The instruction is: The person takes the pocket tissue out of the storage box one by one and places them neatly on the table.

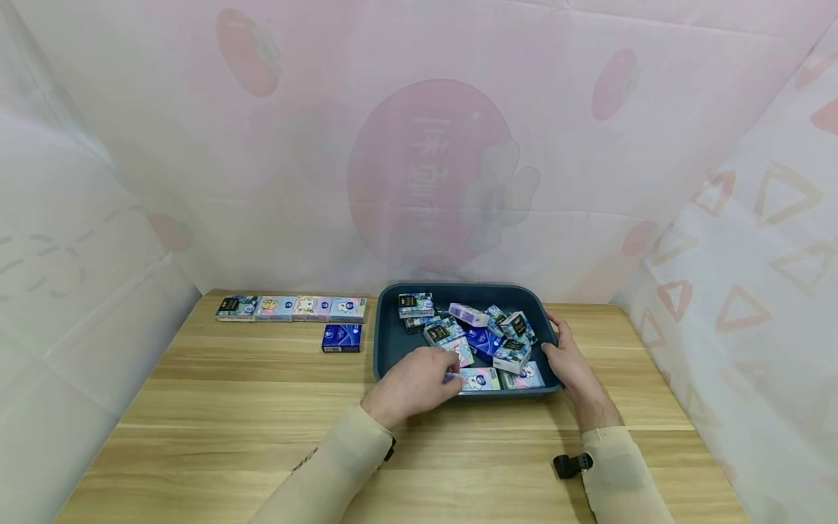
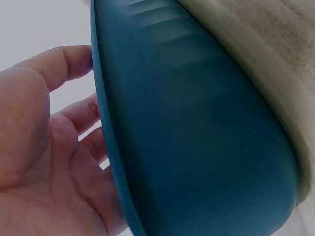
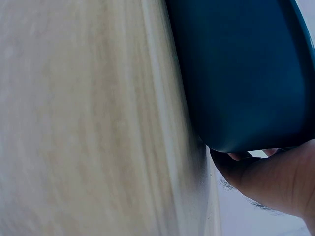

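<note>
A dark teal tray (image 1: 386, 356) holds a loose heap of small pocket tissue packs in blue, floral and pastel prints. My left hand (image 1: 419, 382) reaches over its front left rim. Its thumb and fingers pinch a light purple tissue pack (image 1: 450, 377), mostly hidden by the hand. In the left wrist view, the fingers (image 2: 78, 115) pass behind the tray wall (image 2: 187, 123). My right hand (image 1: 572, 364) grips the tray's right end, and the right wrist view shows that hand (image 3: 275, 182) against the tray's corner (image 3: 236, 98).
Left of the tray, several tissue packs stand in a row, with a floral pack (image 1: 238, 308) at its left end. A dark blue pack (image 1: 342, 338) lies in front of the row's right end. A printed curtain (image 1: 294, 182) rises behind the wooden table (image 1: 229, 422).
</note>
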A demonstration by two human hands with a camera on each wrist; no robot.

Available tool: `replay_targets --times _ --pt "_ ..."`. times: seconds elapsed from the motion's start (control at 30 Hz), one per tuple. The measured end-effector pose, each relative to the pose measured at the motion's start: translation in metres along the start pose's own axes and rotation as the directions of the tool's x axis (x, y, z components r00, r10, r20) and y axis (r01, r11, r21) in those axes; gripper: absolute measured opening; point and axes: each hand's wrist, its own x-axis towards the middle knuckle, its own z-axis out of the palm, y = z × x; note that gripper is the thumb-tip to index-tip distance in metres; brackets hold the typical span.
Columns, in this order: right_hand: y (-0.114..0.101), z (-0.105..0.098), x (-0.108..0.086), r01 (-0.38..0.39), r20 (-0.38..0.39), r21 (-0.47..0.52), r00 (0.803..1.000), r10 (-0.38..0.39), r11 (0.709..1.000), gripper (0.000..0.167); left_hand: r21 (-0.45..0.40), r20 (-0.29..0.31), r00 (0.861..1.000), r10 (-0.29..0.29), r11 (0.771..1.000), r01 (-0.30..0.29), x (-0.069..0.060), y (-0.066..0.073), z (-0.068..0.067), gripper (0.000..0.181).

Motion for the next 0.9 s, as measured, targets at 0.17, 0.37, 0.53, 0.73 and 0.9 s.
replay_targets --times 0.17,0.37,0.53,0.73,0.9 --pt "0.000 -0.001 -0.001 0.009 0.005 0.007 1.000 -0.009 1.000 0.076 0.000 -0.053 0.999 -0.008 1.000 0.008 0.001 -0.001 -0.004 0.010" --pt "-0.001 0.000 -0.001 0.005 0.004 0.007 1.000 -0.006 1.000 0.076 0.005 -0.109 0.994 -0.024 1.000 0.025 -0.002 -0.001 -0.018 0.017" --pt "-0.002 0.000 -0.002 0.009 0.000 0.010 1.000 -0.009 1.000 0.076 0.013 -0.162 0.986 -0.037 0.999 0.039 -0.006 -0.006 -0.033 0.019" --pt "-0.002 0.001 -0.002 -0.003 0.002 0.008 1.000 0.003 1.000 0.076 0.010 -0.217 0.973 -0.078 0.997 0.083 -0.011 -0.015 -0.052 0.016" --pt "-0.002 0.001 -0.001 -0.008 0.004 0.014 1.000 0.008 1.000 0.076 0.002 -0.243 0.960 -0.140 0.989 0.145 -0.016 -0.027 -0.067 0.020"
